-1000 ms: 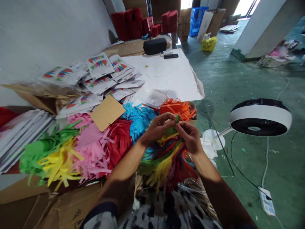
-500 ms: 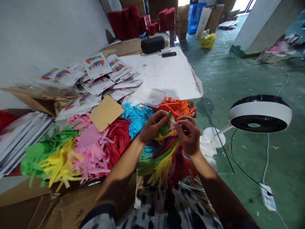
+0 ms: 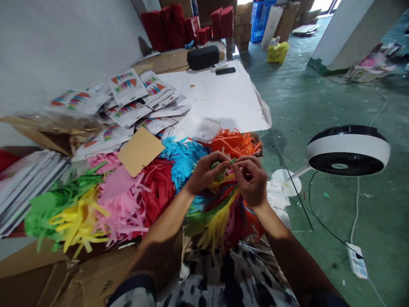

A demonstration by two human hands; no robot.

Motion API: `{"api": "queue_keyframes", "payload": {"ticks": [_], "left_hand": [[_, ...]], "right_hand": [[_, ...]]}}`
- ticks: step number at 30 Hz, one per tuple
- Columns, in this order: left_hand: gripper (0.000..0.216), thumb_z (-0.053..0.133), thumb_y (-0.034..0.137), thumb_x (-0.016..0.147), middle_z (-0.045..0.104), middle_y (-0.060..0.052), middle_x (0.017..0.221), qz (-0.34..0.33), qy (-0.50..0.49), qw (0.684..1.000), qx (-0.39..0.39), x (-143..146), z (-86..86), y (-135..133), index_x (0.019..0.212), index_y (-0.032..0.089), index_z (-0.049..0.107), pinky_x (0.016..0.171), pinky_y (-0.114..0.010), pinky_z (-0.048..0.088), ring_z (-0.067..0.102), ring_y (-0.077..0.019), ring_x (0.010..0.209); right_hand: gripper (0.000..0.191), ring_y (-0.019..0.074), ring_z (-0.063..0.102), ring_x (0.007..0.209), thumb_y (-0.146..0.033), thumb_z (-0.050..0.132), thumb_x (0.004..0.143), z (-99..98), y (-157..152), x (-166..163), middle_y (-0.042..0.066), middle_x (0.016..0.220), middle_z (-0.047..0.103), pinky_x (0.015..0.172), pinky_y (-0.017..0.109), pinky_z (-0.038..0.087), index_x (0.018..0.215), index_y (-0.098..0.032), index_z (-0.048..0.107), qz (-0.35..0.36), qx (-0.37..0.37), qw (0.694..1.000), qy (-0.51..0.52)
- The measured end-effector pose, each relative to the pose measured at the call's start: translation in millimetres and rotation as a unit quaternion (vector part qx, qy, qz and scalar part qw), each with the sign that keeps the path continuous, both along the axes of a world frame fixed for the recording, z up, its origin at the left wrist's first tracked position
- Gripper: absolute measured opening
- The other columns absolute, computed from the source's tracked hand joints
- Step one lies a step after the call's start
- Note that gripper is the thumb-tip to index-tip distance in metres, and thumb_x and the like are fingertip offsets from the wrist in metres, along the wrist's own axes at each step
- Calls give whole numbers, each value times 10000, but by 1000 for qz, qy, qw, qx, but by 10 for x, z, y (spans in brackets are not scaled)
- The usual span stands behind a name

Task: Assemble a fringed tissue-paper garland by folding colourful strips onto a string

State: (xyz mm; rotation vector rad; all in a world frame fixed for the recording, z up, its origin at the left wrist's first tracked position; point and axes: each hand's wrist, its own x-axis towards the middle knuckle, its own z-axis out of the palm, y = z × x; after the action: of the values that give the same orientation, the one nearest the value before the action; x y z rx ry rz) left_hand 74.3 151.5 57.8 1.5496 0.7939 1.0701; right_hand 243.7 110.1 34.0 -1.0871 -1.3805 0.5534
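My left hand [image 3: 206, 172] and my right hand [image 3: 252, 181] meet in front of me, both pinched on the green top [image 3: 223, 164] of a bundle of paper tassels [image 3: 219, 213]. Yellow, green, red and blue strips hang from the bundle down toward my lap. The fingers of both hands are curled tight round the green end. Just behind my hands lie blue tassels [image 3: 185, 157] and orange tassels [image 3: 236, 143].
Piles of green, yellow, pink and red tassels [image 3: 96, 200] cover the table on the left. A brown card [image 3: 140, 151], a clear plastic tub [image 3: 204, 128], printed packets [image 3: 128, 98] and a white sheet [image 3: 220, 98] lie further back. A fan [image 3: 348, 151] stands on the green floor at right.
Both hands have sunk slightly and closed in on the green end, which stuck up between the fingertips earlier and now lies lower, more covered by the fingers.
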Motion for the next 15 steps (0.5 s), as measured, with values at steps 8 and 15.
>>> {"api": "queue_keyframes", "payload": {"ticks": [8, 15], "left_hand": [[249, 870, 356, 845, 693, -21, 899, 40, -8, 999, 25, 4, 19, 9, 910, 181, 705, 798, -259, 516, 645, -141, 845], [289, 873, 426, 830, 741, -43, 903, 50, -13, 998, -42, 46, 40, -8, 895, 163, 771, 758, -253, 514, 654, -145, 821]], "right_hand": [[159, 60, 495, 568, -295, 699, 979, -18, -18, -4, 31, 1024, 679, 549, 261, 441, 850, -203, 714, 4, -2, 1000, -6], [182, 66, 485, 556, -338, 696, 980, -9, -16, -5, 37, 1017, 685, 534, 262, 436, 852, -211, 716, 4, -7, 1000, -7]]}}
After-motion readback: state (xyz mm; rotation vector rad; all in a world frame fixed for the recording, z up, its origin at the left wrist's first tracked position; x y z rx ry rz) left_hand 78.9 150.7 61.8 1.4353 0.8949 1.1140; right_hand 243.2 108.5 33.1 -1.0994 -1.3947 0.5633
